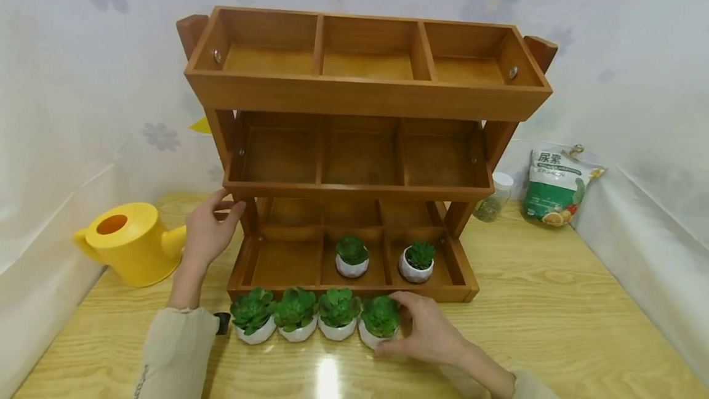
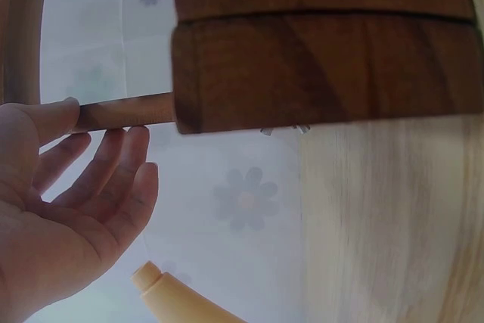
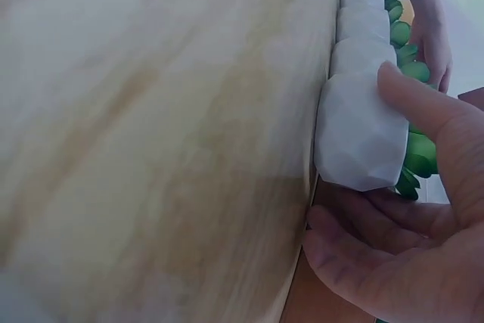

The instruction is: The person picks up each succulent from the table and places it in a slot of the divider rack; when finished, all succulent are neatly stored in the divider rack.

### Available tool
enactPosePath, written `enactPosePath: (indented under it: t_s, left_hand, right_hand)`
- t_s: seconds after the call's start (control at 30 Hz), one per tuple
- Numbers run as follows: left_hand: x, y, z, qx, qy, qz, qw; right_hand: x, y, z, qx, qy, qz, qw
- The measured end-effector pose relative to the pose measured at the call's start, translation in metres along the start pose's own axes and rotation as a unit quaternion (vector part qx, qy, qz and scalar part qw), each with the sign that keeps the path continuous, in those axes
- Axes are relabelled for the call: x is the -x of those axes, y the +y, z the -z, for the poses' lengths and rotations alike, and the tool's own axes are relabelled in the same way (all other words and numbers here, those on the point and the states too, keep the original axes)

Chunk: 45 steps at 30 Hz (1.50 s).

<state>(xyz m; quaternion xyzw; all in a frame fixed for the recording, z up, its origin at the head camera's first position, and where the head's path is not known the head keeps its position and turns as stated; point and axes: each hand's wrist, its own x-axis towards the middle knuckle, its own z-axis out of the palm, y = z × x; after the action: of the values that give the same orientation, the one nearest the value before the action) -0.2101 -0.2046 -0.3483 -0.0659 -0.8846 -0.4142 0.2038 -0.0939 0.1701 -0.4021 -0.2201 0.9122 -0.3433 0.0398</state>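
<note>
A brown wooden three-tier shelf (image 1: pixel 365 98) stands upright, each tier divided into three compartments. My left hand (image 1: pixel 209 229) grips its left side post (image 2: pixel 128 111) just below the middle tier, thumb on one side and fingers on the other. Along the shelf's front foot runs a row of several potted succulents in white faceted pots. With thumb and fingers around its pot (image 3: pixel 361 134), my right hand (image 1: pixel 432 330) holds the rightmost succulent (image 1: pixel 381 316), which sits on the table. Two more potted plants occupy the bottom tier: one succulent (image 1: pixel 352 257) in the middle, a spiky one (image 1: pixel 418 261) at right.
A yellow watering can (image 1: pixel 130 245) stands left of the shelf, its spout close to my left forearm. Behind the shelf's right side are a white-lidded jar (image 1: pixel 493 199) and a clipped green-and-white bag (image 1: pixel 559 186). Flower-patterned white sheeting (image 1: pixel 111 109) surrounds the wooden table (image 1: pixel 554 300).
</note>
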Motion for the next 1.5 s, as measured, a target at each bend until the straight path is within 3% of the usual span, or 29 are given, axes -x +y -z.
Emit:
enactPosePath:
  t_s: [0.5,0.87,1.17,1.37,1.5]
  left_hand:
    - [0.000,0.002,0.000,-0.001,0.000,-0.001,1.0000]
    - [0.001,0.001,0.001,-0.003,-0.005,0.005,1.0000]
    - [0.001,0.002,-0.001,0.001,-0.001,0.004,1.0000]
    - [0.001,0.002,-0.001,-0.002,0.002,0.002,1.0000]
    - [0.001,0.001,-0.001,-0.004,0.003,0.001,1.0000]
  right_hand:
    - [-0.002,-0.002,0.004,0.009,-0.001,-0.030,1.000]
    - [-0.002,-0.002,0.003,0.023,0.023,-0.031,0.999]
    - [-0.001,0.001,0.006,-0.029,0.031,-0.021,0.999]
    - [-0.003,-0.003,0.015,-0.078,0.046,-0.014,0.996]
    - [-0.008,-0.009,0.023,-0.082,0.051,-0.013,0.995]
